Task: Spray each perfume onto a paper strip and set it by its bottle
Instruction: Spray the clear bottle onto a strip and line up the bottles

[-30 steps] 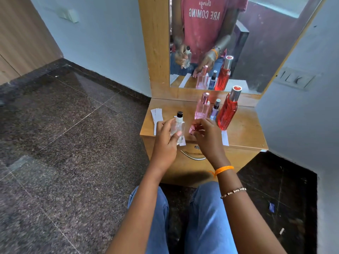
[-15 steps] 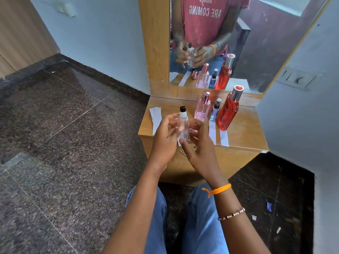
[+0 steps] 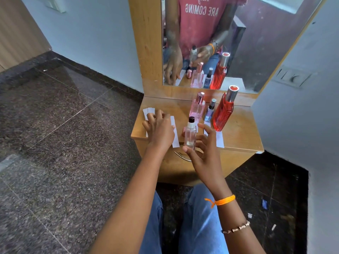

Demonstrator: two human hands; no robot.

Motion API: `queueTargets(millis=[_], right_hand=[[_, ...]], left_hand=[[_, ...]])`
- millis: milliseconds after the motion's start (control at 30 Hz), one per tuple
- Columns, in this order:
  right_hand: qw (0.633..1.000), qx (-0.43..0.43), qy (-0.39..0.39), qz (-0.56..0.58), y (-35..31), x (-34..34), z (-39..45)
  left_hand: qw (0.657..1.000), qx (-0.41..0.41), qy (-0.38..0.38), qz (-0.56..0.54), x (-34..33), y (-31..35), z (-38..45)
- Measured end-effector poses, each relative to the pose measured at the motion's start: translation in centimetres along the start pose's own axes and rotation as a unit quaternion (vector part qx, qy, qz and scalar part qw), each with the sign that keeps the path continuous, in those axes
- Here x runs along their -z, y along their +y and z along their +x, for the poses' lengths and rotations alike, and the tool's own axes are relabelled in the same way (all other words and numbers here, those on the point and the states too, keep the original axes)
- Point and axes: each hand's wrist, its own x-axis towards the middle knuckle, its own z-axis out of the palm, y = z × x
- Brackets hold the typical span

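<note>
A: Starting at the left edge of the wooden dressing desk [image 3: 238,132], what lies there?

B: A small stack of white paper strips [image 3: 149,111] near the back-left corner; the left hand [image 3: 161,130] is spread flat over them, fingers splayed, and whether it has pinched one cannot be told; one long white strip [image 3: 175,134] shows just beside that hand on its right, its long axis running from the back toward the front edge.

A: And the bottle in play?

B: The small clear glass bottle with a black cap [image 3: 190,133] is upright above the front edge, gripped low by the right hand [image 3: 205,153], thumb and fingertips loosely curled around its base; a little clear liquid sits at its bottom.

A: So the strip lies left of the bottle?

B: Yes; the left hand is nearer it, so likely that hand lifts a strip toward the nozzle.

A: Further right?

B: A pink square bottle [image 3: 197,109], a small blue bottle [image 3: 210,110] and a tall red bottle [image 3: 222,114], each with liquid; white strips lie before the last two.
</note>
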Motion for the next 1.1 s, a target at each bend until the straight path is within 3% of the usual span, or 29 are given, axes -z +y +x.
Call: queueTargets(millis=[300,567,667,833,967,1100], right_hand=[[0.995,0.004,-0.023,0.096,-1.4,0.1,0.1],[0.978,-0.012,-0.083,0.189,-2.4,1.1,-0.2],[0.961,-0.027,-0.112,0.252,-2.6,1.1,-0.5],[0.935,-0.041,-0.146,0.321,-3.1,1.4,-0.8],[0.888,-0.076,-0.147,0.428,-3.6,1.6,-0.8],[0.836,-0.104,-0.142,0.520,-4.0,1.9,-1.1]], left_hand=[[0.992,0.018,0.067,-0.102,0.3,0.2,-0.2],[0.950,0.056,0.030,-0.307,4.1,-1.2,-2.0],[0.930,0.054,0.018,-0.363,5.0,-1.3,-3.3],[0.866,0.075,-0.034,-0.492,5.9,-0.4,-4.9],[0.824,0.096,-0.056,-0.555,6.0,0.2,-5.9],[0.810,0.106,-0.049,-0.574,6.1,0.7,-6.7]])
